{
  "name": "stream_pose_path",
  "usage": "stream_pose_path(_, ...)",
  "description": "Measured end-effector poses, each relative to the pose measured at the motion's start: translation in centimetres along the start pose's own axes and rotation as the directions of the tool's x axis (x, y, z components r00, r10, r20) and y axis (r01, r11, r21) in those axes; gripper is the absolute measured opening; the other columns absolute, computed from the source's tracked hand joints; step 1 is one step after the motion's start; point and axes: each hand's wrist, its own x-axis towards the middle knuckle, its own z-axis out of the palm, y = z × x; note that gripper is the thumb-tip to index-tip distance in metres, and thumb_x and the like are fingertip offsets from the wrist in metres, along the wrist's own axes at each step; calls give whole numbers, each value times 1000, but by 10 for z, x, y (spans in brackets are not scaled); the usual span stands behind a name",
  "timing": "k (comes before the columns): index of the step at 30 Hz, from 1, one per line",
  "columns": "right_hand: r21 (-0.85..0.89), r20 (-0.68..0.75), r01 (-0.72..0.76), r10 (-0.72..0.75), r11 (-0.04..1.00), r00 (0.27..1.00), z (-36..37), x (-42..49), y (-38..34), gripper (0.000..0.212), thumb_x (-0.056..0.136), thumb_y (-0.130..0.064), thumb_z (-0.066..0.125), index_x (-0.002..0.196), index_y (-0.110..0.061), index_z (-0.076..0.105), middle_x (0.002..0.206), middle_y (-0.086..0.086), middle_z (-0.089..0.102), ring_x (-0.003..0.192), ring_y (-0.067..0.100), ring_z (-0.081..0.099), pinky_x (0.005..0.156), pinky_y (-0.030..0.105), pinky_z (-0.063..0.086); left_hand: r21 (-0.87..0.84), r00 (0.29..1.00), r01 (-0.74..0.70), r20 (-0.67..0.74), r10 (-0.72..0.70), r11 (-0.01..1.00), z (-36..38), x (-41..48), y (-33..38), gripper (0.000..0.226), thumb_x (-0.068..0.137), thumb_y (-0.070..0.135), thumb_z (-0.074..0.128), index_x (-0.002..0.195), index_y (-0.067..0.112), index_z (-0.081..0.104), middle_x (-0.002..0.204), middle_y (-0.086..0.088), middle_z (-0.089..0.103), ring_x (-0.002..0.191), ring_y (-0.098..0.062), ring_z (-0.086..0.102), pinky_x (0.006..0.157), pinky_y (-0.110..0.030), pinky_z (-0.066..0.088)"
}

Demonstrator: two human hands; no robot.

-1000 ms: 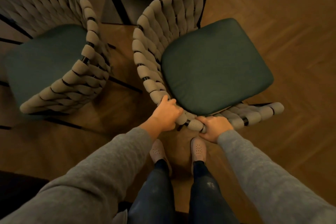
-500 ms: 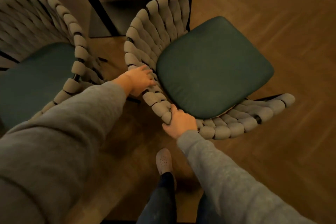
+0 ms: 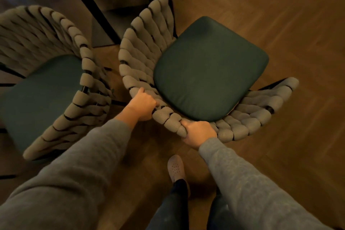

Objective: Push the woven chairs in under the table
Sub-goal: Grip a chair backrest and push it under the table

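Since half a second ago the left hand (image 3: 143, 105) has slid down the rim toward the right hand (image 3: 198, 133); both clench the back of the woven chair (image 3: 141, 46), mid-frame; its green seat (image 3: 209, 67) points upper right, away from the table leg (image 3: 89, 3) at upper left, which is nearer the left hand; thick grey cords wrap a dark frame.

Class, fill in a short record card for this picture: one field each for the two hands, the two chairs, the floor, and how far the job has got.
left hand: grips the woven rim of the held chair
right hand: grips the same rim, nearer the person
held chair: grey woven back, dark green cushion, seat fully in view
second chair: to the left, same weave and cushion colour, no hand on it
floor: brown wood, herringbone
job: held chair not yet pushed in
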Motion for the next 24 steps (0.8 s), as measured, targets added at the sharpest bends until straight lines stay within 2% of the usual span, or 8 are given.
stream_pose_path(3, -85, 45, 70, -66, 994, 997, -8, -1, 9, 46, 94, -35, 50, 138, -22, 46, 128, 6, 59, 112, 27, 59, 92, 36, 48, -65, 997, 70, 18, -69, 995, 10, -9, 13, 39, 94, 32, 51, 132, 29, 52, 123, 1, 62, 120, -22, 53, 115, -51, 20)
stream_pose_path(6, -168, 94, 128, -113, 977, 989, -19, 6, 27, 47, 94, -40, 48, 138, -26, 46, 123, 4, 64, 108, 27, 62, 91, 37, 50, -139, 991, 137, 27, -135, 981, 7, -7, 22, 42, 93, 33, 53, 135, 27, 51, 127, 0, 60, 123, -22, 52, 116, -51, 20)
stream_pose_path(12, -280, 125, 231, -203, 932, 971, -58, 34, 73, 43, 92, -41, 49, 134, -29, 51, 111, 2, 68, 102, 26, 64, 82, 34, 48, -251, 970, 236, 9, -241, 939, -20, 20, 32, 40, 92, 34, 56, 132, 27, 53, 126, 0, 61, 121, -23, 53, 112, -51, 22)
stream_pose_path(15, -301, 138, 265, -233, 916, 963, -73, 47, 97, 44, 92, -43, 50, 135, -33, 49, 101, -1, 68, 94, 22, 65, 75, 30, 46, -298, 963, 269, 53, -265, 916, -34, 34, 37, 39, 92, 33, 56, 130, 27, 53, 123, -1, 61, 119, -23, 53, 111, -50, 23)
stream_pose_path(19, -376, 181, 347, -299, 860, 937, -98, 65, 129, 50, 91, -45, 51, 140, -35, 45, 100, -2, 68, 92, 21, 65, 69, 28, 39, -363, 946, 319, 69, -316, 876, -51, 54, 46, 34, 91, 32, 56, 124, 25, 57, 116, -1, 64, 112, -22, 56, 109, -50, 27)
stream_pose_path(24, -423, 215, 418, -359, 804, 908, -124, 91, 165, 52, 88, -47, 52, 139, -38, 44, 100, -4, 70, 89, 21, 66, 73, 29, 49, -428, 927, 365, 82, -367, 826, -73, 77, 56, 31, 90, 33, 56, 120, 25, 58, 109, 0, 65, 105, -21, 58, 106, -48, 31)
